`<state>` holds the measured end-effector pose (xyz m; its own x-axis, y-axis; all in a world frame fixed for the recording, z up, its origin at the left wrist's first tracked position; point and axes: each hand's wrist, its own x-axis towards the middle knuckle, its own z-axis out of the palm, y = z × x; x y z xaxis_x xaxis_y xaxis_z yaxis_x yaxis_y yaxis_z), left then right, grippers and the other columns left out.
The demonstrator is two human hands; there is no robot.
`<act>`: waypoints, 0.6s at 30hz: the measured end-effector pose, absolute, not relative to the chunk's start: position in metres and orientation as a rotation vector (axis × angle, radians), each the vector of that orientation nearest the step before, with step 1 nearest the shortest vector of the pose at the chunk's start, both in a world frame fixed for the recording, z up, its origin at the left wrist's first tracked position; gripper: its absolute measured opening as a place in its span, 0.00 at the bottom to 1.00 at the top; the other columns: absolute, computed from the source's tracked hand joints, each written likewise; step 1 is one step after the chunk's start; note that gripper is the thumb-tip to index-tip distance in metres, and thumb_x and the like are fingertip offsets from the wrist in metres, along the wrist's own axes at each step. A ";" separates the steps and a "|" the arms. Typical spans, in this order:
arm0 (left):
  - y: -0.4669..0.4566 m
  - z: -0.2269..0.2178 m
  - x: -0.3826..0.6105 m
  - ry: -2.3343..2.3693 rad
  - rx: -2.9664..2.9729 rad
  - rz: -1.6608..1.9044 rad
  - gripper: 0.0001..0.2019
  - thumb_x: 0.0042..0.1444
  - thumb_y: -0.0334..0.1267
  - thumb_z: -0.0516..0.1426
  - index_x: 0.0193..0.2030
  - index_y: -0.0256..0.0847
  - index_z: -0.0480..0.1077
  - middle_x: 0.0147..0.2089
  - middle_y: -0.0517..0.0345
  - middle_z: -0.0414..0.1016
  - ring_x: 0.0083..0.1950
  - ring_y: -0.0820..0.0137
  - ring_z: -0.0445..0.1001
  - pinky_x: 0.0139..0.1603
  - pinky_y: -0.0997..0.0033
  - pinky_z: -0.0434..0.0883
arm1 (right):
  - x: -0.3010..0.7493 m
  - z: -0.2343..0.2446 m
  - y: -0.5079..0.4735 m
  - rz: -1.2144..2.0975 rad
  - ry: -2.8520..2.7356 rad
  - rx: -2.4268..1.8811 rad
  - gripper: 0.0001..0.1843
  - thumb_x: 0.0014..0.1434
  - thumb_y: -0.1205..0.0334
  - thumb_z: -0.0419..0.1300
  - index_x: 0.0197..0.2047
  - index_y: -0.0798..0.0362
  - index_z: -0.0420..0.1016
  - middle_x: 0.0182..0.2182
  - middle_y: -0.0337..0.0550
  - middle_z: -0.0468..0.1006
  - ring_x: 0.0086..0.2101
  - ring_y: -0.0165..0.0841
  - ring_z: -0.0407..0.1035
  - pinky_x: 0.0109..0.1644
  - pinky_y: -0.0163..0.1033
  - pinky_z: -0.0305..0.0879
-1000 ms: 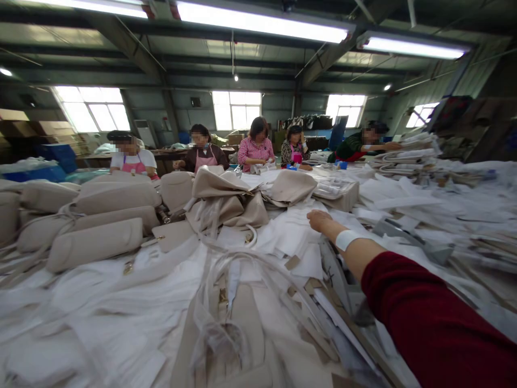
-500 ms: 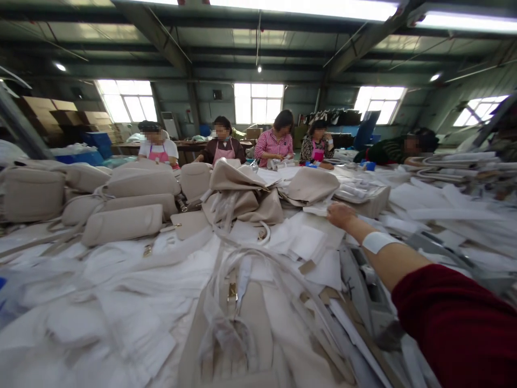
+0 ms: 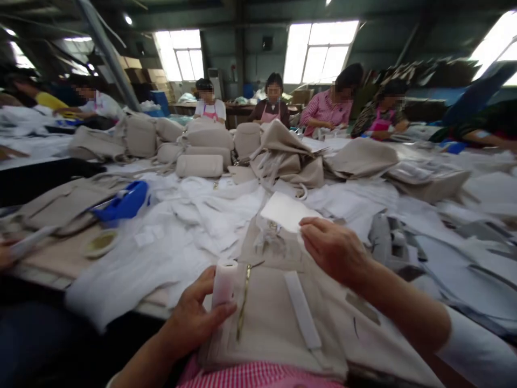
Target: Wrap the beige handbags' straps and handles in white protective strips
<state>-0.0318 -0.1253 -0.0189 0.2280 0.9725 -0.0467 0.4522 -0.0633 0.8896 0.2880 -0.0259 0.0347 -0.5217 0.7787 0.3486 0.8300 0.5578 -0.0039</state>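
My right hand [image 3: 337, 249] is raised over the worktop, fingers pinched on the edge of a white foam sheet [image 3: 285, 211]. Lower and to its left, my left hand [image 3: 197, 312] curls round a small white roll [image 3: 225, 283], thumb across its front. Beneath both lies a flat beige bag [image 3: 270, 312], close to my pink checked apron. A gold metal strip, perhaps a zip [image 3: 243, 302], runs beside the roll. On the bag's right half rests a white wrapped strip [image 3: 302, 310]. Clear wrapping covers the bag's hardware at its far end.
Loose white sheets [image 3: 186, 215] spread across the table. Beige bags [image 3: 205, 140] are heaped at the back. A blue object [image 3: 126, 203] and a shallow round dish [image 3: 99, 242] sit at left, near a co-worker's hand [image 3: 5, 254]. Several co-workers sit opposite.
My right arm was stretched far out to a stack at the right; it has come back with a white sheet. My left hand has entered view. The camera has turned left and down.
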 end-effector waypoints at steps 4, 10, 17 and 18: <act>-0.152 -0.014 -0.052 1.298 1.672 0.857 0.19 0.52 0.51 0.64 0.46 0.41 0.80 0.75 0.50 0.48 0.71 0.46 0.53 0.70 0.50 0.54 | 0.214 -0.009 -0.093 -0.082 -2.873 -0.987 0.08 0.61 0.72 0.55 0.36 0.56 0.75 0.39 0.51 0.77 0.35 0.37 0.69 0.39 0.41 0.64; -0.153 -0.024 -0.055 1.238 1.652 0.740 0.27 0.63 0.58 0.48 0.52 0.43 0.78 0.66 0.48 0.64 0.67 0.54 0.62 0.68 0.57 0.59 | 0.194 -0.022 -0.148 0.214 -2.898 -0.493 0.07 0.64 0.68 0.56 0.35 0.54 0.74 0.38 0.47 0.78 0.35 0.36 0.69 0.37 0.41 0.67; -0.138 -0.054 -0.040 1.542 1.193 0.942 0.25 0.60 0.57 0.54 0.50 0.38 0.76 0.49 0.48 0.79 0.52 0.60 0.75 0.55 0.63 0.70 | 0.285 -0.032 -0.140 0.476 -1.686 -1.496 0.13 0.64 0.60 0.53 0.48 0.52 0.74 0.43 0.50 0.80 0.42 0.39 0.74 0.48 0.44 0.70; -0.137 -0.060 -0.039 1.553 1.117 0.982 0.26 0.58 0.56 0.56 0.52 0.37 0.74 0.50 0.48 0.79 0.51 0.60 0.76 0.53 0.63 0.71 | 0.294 -0.038 -0.140 0.518 -1.600 -1.646 0.13 0.63 0.57 0.54 0.46 0.52 0.75 0.39 0.49 0.80 0.38 0.39 0.75 0.44 0.43 0.70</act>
